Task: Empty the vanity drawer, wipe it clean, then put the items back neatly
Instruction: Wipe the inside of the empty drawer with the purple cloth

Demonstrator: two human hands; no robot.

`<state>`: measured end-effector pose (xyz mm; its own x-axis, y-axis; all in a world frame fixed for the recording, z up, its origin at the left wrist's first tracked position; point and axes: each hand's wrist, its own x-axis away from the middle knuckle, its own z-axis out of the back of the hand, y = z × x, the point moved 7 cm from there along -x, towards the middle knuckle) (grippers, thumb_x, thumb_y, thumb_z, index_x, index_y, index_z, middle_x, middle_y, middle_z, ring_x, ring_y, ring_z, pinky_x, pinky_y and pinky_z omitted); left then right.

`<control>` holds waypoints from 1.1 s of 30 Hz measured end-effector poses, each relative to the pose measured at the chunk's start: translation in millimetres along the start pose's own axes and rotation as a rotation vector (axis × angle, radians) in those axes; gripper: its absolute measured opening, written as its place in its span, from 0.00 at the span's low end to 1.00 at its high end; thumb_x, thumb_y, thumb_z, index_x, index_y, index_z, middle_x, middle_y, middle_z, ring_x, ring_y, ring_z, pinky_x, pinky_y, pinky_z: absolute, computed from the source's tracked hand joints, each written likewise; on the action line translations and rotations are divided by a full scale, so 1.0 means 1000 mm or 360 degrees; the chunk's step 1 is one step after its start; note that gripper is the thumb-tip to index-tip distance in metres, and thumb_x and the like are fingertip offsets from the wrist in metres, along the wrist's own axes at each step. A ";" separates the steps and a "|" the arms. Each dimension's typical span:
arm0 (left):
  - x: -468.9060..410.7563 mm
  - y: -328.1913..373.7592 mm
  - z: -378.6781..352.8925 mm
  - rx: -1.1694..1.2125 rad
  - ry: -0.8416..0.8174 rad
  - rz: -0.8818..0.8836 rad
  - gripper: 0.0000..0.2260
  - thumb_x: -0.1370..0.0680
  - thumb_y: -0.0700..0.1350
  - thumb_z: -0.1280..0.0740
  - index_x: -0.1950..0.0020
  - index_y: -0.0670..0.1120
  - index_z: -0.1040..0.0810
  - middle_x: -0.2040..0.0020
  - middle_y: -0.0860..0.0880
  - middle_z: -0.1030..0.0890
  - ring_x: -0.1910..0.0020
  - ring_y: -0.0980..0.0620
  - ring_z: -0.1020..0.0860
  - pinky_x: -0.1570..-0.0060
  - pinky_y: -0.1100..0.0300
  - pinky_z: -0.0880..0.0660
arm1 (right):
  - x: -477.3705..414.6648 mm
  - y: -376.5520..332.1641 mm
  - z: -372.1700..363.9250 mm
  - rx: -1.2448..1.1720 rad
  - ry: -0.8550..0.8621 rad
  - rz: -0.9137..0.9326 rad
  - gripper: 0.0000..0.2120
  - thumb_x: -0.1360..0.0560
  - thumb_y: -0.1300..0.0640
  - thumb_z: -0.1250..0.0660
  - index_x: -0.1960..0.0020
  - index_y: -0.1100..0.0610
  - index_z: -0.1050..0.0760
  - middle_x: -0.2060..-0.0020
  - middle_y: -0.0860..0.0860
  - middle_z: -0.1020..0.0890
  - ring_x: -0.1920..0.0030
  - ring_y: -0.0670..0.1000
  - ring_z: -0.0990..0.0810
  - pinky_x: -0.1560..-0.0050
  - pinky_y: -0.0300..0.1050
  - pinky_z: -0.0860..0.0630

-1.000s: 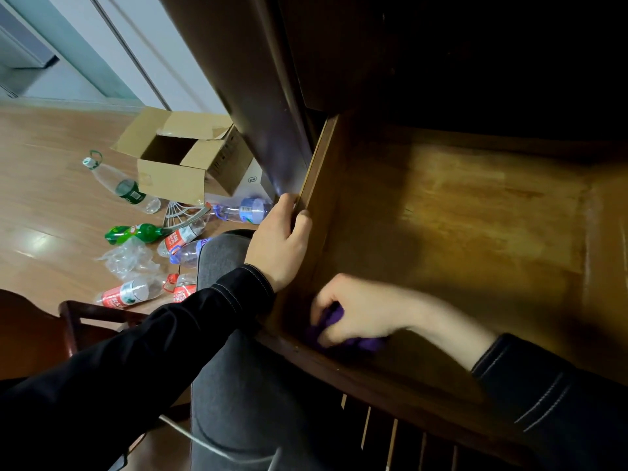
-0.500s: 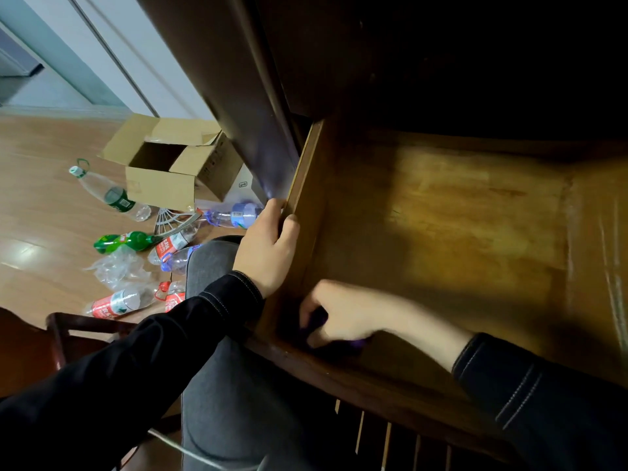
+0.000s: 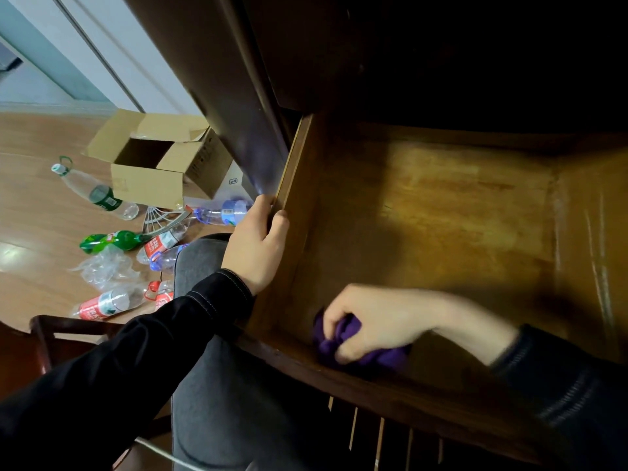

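The wooden vanity drawer stands pulled out, its brown floor bare. My left hand grips the top edge of the drawer's left wall, thumb inside and fingers outside. My right hand holds a bunched purple cloth down on the drawer floor in the near left corner, close to the front wall. Part of the cloth is hidden under my fingers. The drawer's back end lies in dark shadow under the vanity top.
An open cardboard box sits on the wooden floor to the left. Several plastic bottles and crumpled plastic wrap lie scattered beside it. A dark wooden chair is at lower left. My grey-trousered knee is beside the drawer.
My right hand has slid the purple cloth a little to the right along the drawer's front wall, out of the near left corner. The left hand has kept its grip on the side wall.
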<state>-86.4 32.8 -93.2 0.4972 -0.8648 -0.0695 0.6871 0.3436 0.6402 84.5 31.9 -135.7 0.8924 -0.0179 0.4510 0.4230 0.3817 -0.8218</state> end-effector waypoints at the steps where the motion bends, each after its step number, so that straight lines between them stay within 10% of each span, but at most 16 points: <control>1: 0.000 -0.001 0.000 -0.0002 0.0001 0.0009 0.14 0.22 0.55 0.47 0.47 0.48 0.30 0.59 0.52 0.25 0.60 0.57 0.27 0.63 0.69 0.36 | 0.008 0.001 -0.002 -0.0107 0.0007 0.0024 0.07 0.28 0.52 0.23 0.56 0.43 0.21 0.66 0.36 0.20 0.66 0.36 0.24 0.64 0.31 0.28; 9: -0.002 -0.004 0.001 0.0033 0.0026 0.0000 0.15 0.21 0.53 0.46 0.44 0.45 0.29 0.55 0.45 0.23 0.56 0.50 0.27 0.59 0.66 0.32 | -0.006 -0.013 -0.003 -0.0148 0.0270 0.0179 0.05 0.26 0.57 0.24 0.51 0.52 0.17 0.59 0.43 0.18 0.57 0.44 0.20 0.52 0.44 0.23; 12: -0.002 -0.005 -0.001 0.0067 -0.0009 0.0019 0.17 0.21 0.54 0.46 0.42 0.45 0.28 0.51 0.45 0.21 0.54 0.49 0.25 0.56 0.61 0.30 | 0.017 -0.004 0.000 -0.0181 0.0050 0.0167 0.08 0.27 0.57 0.23 0.56 0.46 0.20 0.67 0.38 0.21 0.65 0.37 0.24 0.62 0.34 0.27; 16: -0.002 -0.005 -0.001 0.0055 -0.0014 0.0029 0.18 0.21 0.55 0.47 0.39 0.47 0.28 0.50 0.49 0.22 0.56 0.61 0.27 0.54 0.66 0.30 | 0.040 0.005 0.002 -0.0194 -0.0170 0.0139 0.08 0.27 0.56 0.23 0.58 0.45 0.21 0.65 0.41 0.20 0.63 0.40 0.23 0.57 0.51 0.20; 24: -0.002 -0.007 -0.003 0.0052 -0.0023 0.0078 0.12 0.22 0.56 0.47 0.44 0.52 0.31 0.52 0.51 0.24 0.54 0.61 0.26 0.52 0.55 0.28 | 0.027 -0.014 0.006 -0.0136 -0.0027 0.0245 0.06 0.27 0.58 0.23 0.57 0.50 0.19 0.67 0.39 0.21 0.65 0.37 0.25 0.61 0.36 0.28; 27: -0.003 -0.007 -0.002 0.0049 -0.0014 0.0067 0.13 0.22 0.56 0.47 0.44 0.52 0.30 0.54 0.53 0.24 0.54 0.60 0.25 0.53 0.55 0.28 | 0.039 -0.011 0.008 -0.0052 -0.0215 0.0235 0.10 0.28 0.56 0.23 0.60 0.45 0.21 0.67 0.39 0.21 0.66 0.37 0.24 0.63 0.38 0.25; 33: -0.002 -0.005 -0.001 0.0042 0.0004 0.0045 0.13 0.22 0.54 0.46 0.45 0.49 0.29 0.58 0.52 0.25 0.59 0.58 0.27 0.58 0.56 0.31 | 0.014 -0.030 0.003 -0.0237 0.0236 0.0326 0.03 0.26 0.58 0.24 0.54 0.54 0.17 0.63 0.44 0.19 0.63 0.39 0.23 0.57 0.42 0.25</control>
<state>-90.0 33.4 -97.2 0.5174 -0.8541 -0.0529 0.6585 0.3579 0.6621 83.6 22.8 -103.3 0.9702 -0.0937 0.2236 0.2404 0.2518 -0.9374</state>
